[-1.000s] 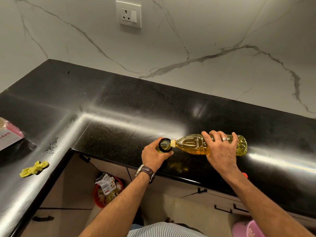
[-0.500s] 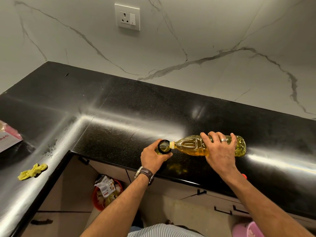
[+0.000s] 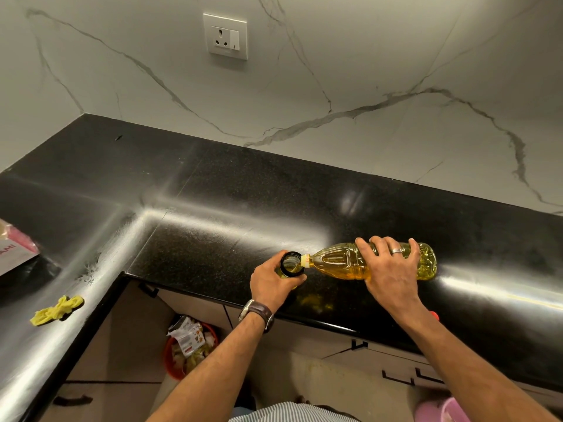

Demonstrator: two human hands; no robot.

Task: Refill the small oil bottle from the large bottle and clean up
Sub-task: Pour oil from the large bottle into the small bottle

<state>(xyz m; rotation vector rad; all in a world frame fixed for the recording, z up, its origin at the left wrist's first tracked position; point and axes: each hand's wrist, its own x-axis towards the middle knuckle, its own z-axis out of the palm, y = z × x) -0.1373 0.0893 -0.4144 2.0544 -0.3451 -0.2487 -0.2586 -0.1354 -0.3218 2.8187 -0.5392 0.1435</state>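
Head view, looking down on an L-shaped black countertop (image 3: 231, 208) set against a veined white marble wall (image 3: 350, 71).

Centre-right: the large bottle (image 3: 338, 263), clear plastic and holding yellow oil, is held almost horizontal above the counter, base toward 3 o'clock and neck toward 9 o'clock. The right hand (image 3: 391, 271) grips it from above at mid-body, fingers curled over the far side and thumb on the near side (a ring shows on one finger). The bottle's mouth, with a pale collar, meets the dark rim of the small oil bottle (image 3: 291, 263), which stands upright just at 9 o'clock of the large bottle. The left hand (image 3: 272, 283) wraps round the small bottle from the near side, thumb and fingers curled about its neck; a watch with a dark strap (image 3: 259, 313) sits on that wrist. Whether oil is flowing cannot be told.

Surroundings: a wall socket (image 3: 224, 35) at 12 o'clock; a crumpled yellow cloth (image 3: 56, 310) on the counter's left arm at 8 o'clock; a printed packet (image 3: 13, 249) at the 9 o'clock edge; a red bin holding wrappers (image 3: 190, 345) on the floor below the counter; a small red object (image 3: 434, 315) peeking out beside the right forearm.
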